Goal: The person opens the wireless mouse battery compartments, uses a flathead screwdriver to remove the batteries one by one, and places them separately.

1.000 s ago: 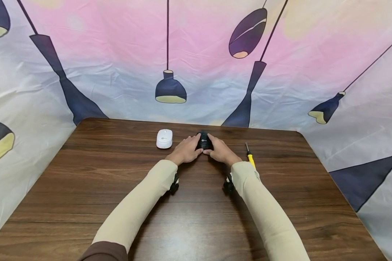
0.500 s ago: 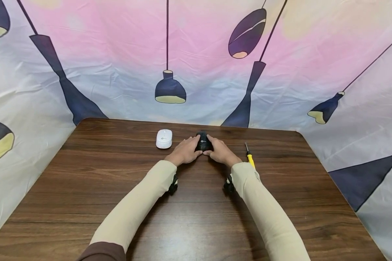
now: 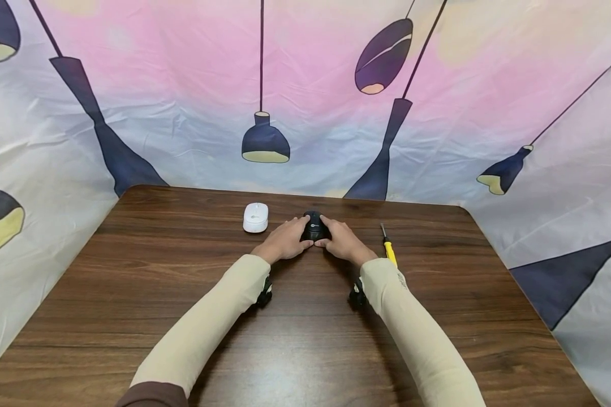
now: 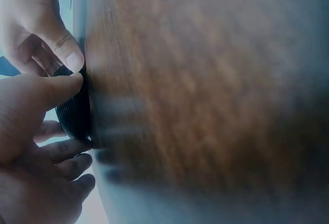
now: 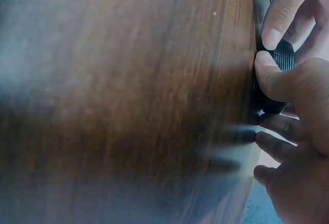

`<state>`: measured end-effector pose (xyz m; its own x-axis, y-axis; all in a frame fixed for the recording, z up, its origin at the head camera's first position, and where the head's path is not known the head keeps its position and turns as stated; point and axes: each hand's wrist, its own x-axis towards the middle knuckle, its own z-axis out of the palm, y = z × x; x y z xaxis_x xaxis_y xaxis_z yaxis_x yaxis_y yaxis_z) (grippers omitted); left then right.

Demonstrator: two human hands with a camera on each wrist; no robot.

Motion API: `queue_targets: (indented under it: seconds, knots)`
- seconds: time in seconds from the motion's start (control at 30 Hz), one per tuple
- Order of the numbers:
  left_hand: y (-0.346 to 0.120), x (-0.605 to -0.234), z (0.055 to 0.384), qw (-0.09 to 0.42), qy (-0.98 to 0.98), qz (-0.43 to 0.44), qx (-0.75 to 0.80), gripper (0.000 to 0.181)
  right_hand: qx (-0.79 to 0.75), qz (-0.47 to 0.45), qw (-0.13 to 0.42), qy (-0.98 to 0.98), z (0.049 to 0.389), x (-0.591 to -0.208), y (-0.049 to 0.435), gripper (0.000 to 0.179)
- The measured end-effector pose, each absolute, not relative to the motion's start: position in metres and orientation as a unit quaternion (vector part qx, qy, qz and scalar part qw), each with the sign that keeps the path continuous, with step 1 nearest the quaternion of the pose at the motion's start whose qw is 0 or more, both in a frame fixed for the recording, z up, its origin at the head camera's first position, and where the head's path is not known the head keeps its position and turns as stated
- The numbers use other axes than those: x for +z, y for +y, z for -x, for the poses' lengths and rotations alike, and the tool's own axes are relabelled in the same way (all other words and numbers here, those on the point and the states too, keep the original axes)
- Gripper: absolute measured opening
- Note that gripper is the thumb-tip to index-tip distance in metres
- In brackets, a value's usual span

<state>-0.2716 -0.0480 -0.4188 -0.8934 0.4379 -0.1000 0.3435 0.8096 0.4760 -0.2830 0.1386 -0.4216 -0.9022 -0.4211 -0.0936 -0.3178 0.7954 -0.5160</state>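
On a wood-grain desk (image 3: 305, 350) before a pastel, lamp-printed cloth (image 3: 183, 85), the left hand (image 3: 286, 238) and right hand (image 3: 343, 240) had fingers (image 5: 282, 125) clamped round a black mouse (image 3: 314, 230) near a white mouse (image 3: 255, 224), both logos (image 3: 314, 225) too small to read.

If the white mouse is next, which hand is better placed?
Likely the left hand: it's nearer the white mouse; the right hand is beyond the black mouse. Both hold that, so left must release first.
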Motion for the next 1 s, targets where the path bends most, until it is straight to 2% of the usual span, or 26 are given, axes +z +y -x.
queue_targets:
  seconds: [1.0]
  knots:
    - [-0.060,-0.412,0.244,0.089,0.950,-0.216,0.205,0.068,-0.212,0.236,0.089,0.944,0.260,-0.416,0.135,0.075]
